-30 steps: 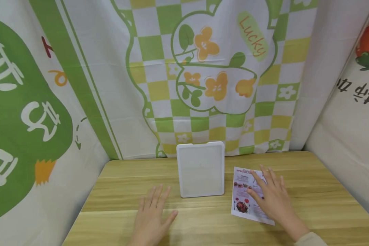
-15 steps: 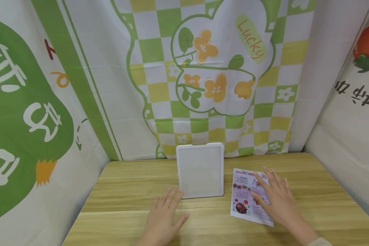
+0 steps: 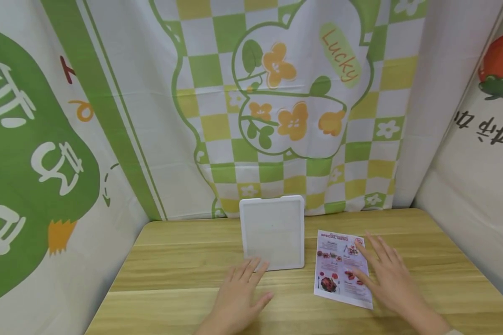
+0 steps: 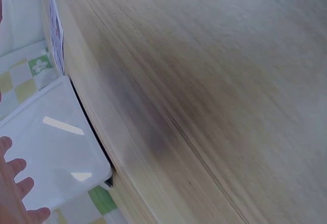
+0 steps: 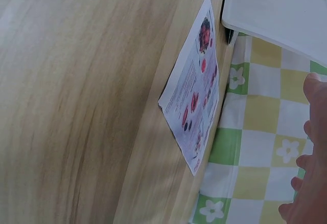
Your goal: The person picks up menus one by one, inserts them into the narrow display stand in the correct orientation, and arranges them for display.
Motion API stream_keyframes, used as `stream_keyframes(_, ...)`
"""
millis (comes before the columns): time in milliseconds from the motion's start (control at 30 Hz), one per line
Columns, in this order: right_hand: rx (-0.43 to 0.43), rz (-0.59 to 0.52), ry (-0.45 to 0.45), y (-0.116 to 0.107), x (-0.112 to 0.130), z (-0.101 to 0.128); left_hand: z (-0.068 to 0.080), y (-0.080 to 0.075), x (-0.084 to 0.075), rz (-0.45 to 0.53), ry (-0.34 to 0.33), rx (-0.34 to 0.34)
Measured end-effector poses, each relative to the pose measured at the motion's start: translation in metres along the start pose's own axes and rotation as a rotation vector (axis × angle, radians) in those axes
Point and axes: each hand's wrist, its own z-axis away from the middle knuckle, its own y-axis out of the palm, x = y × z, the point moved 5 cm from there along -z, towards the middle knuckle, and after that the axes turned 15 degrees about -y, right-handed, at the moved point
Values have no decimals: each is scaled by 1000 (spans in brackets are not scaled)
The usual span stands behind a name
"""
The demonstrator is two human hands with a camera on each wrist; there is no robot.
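Note:
A white framed board (image 3: 272, 235) stands upright toward the back of the table, its flat face turned to me. My left hand (image 3: 239, 293) is in front of it with fingers spread, the fingertips overlapping the board's lower left corner in the head view. To the right lies a printed menu sheet (image 3: 339, 270), with "SPECIAL MENU" at its top and food pictures below. My right hand (image 3: 391, 277), fingers extended, is at the sheet's right edge and overlaps it slightly. Neither hand holds anything. The right wrist view shows the menu sheet (image 5: 191, 96) lying beside the board (image 5: 276, 17).
The wooden table (image 3: 163, 260) ends at the back against a green and yellow checked curtain (image 3: 218, 153). Printed cloth walls (image 3: 58, 163) close in the left and right sides.
My left hand has moved right, from beside the board to in front of its lower corner. My right hand has drifted right, uncovering more of the menu sheet. Board and sheet stay put.

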Motion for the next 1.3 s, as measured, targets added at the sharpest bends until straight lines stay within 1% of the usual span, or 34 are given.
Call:
stream_keyframes(200, 15, -9, -10, 0, -2, 6, -6, 2, -13, 32, 34, -25)
stream_keyframes(267, 9, -16, -18, 0, -4, 8, -8, 5, -17, 38, 44, -19)
stream_keyframes(367, 1, -38, -15, -1, -6, 11, -12, 10, -22, 34, 65, -8)
stream_keyframes(467, 1, -47, -10, 0, -7, 14, -15, 14, -27, 29, 93, -19)
stream_keyframes(600, -12, -25, -37, -1, -8, 18, -19, 17, -34, 28, 121, -33)
stream_keyframes(767, -13, -15, -54, -1, -8, 24, -26, 24, -41, 24, 127, -6)
stream_keyframes(1133, 18, -48, -12, 6, -9, 34, -35, 36, -56, 42, 121, 101)
stream_keyframes(1300, 17, -45, -17, 12, -10, 39, -37, 41, -61, 17, 131, 102)
